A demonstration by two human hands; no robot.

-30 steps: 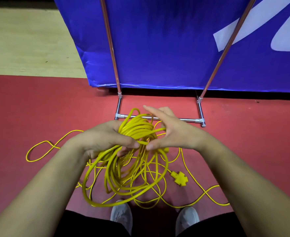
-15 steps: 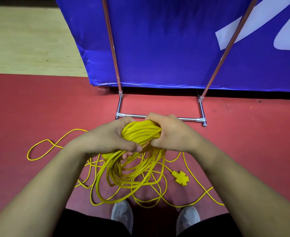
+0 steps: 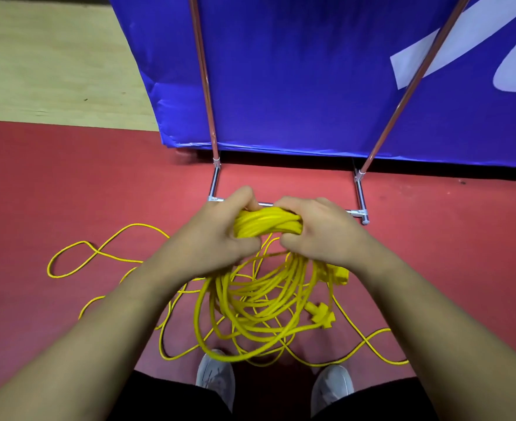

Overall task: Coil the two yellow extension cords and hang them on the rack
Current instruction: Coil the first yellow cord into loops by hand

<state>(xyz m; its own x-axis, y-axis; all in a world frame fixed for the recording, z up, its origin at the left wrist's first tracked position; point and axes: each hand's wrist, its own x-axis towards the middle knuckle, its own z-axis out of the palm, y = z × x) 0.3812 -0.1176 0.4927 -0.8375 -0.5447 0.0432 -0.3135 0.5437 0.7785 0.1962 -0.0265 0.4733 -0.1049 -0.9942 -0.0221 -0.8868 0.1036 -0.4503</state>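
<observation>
Both hands grip the coil [image 3: 267,223], mid-frame.
We see the left hand [image 3: 217,238] and right hand [image 3: 320,235] side by side, each with fingers curled tight round the top of the bundle; its loops hang below them toward lower centre. The loose cord [image 3: 98,253] lies on the red floor [image 3: 68,177], trailing left and lower right, with a plug [image 3: 322,314] right of the loops. The rack [image 3: 360,192] base sits just above the hands, in front of the blue banner [image 3: 296,71].

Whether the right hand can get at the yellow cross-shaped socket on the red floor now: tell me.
Probably not yet: the right hand grips the coiled yellow cord together with the left hand. The yellow cross-shaped socket lies uncovered on the red floor, so only that grip hinders.
</observation>
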